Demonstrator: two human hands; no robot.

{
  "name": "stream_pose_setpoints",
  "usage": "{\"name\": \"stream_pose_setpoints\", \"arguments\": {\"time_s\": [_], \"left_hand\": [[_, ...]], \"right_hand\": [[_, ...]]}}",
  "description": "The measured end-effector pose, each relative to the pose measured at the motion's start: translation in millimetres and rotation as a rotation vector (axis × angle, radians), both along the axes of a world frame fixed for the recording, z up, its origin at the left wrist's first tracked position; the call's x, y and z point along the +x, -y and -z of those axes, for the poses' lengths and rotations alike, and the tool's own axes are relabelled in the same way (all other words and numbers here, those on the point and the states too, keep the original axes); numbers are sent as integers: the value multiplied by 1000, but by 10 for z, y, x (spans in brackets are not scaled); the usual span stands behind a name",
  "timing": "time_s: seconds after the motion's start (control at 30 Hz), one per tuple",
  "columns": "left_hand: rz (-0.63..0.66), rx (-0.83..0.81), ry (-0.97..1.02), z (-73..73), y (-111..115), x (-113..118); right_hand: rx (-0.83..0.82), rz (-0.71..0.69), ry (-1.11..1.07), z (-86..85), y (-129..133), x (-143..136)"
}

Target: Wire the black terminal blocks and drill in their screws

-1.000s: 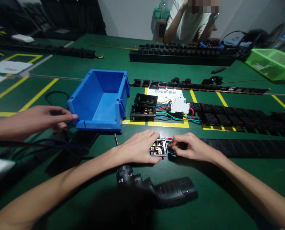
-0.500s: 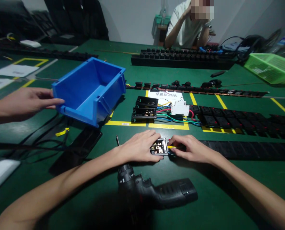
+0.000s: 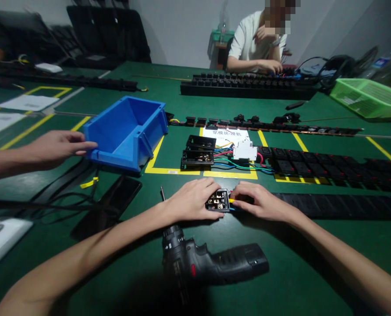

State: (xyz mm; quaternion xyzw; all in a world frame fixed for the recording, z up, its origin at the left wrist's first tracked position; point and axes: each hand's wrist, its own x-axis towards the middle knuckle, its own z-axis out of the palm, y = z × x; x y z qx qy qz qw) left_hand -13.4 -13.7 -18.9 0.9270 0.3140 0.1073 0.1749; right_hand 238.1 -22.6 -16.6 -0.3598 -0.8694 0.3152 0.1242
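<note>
The left hand (image 3: 192,199) is clasping the block (image 3: 219,200) between thumb and fingers, well in from the far edge of the tabletop (image 3: 300,281). The right hand (image 3: 256,200) is pinching a yellow wire (image 3: 231,200) beside the block.

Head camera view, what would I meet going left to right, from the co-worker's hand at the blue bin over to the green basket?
Co-worker's hand → blue storage bin → your left hand → black terminal block → your right hand → green mesh basket.
</note>
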Motion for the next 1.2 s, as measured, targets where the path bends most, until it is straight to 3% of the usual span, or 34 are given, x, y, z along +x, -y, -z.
{"name": "stream_pose_setpoints", "arguments": {"time_s": [0.33,1.2], "left_hand": [[19,-31,39,-5,-18,-27],[56,-94,107,-14,-22,-34]], "right_hand": [[-124,22,-26,-4,-27,21],[-101,-23,-4,-36,-29,-2]]}}
